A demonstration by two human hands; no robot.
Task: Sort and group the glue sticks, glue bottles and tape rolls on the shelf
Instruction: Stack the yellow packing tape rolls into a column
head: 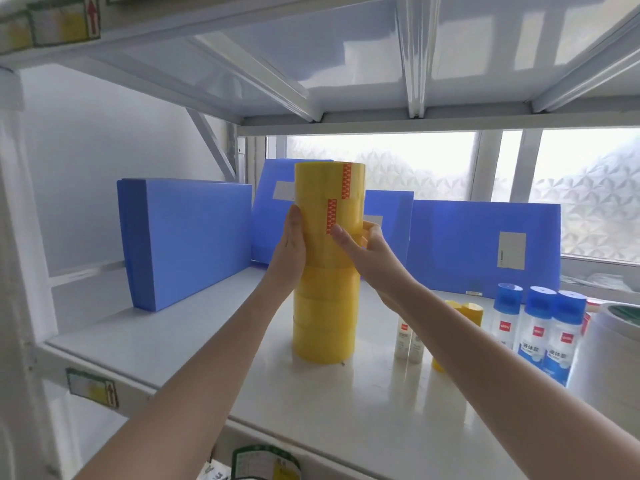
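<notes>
Both hands grip the tall stack of yellow tape rolls (325,265): left hand (289,251) flat against its side, right hand (367,251) pinching it. Stack stands upright on the shelf (207,327), glue bottles (540,327) to its right.

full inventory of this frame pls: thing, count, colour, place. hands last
Stack of yellow packing-tape rolls: one tall column, about six rolls, yellow with red-and-white end tabs, centre of shelf.
Blue plastic document folders: at least four, blue, standing along the back of the shelf.
Blue-capped liquid glue bottles: three, clear with blue caps, right of the stack.
Small white glue sticks: two, white, between stack and bottles.
Yellow-capped items: two, partly hidden behind the right forearm.
White metal shelf: one, white.
Large pale tape roll: one, far right edge.
Left hand: flat against the stack's left side.
Right hand: fingers on the stack's right side.
</notes>
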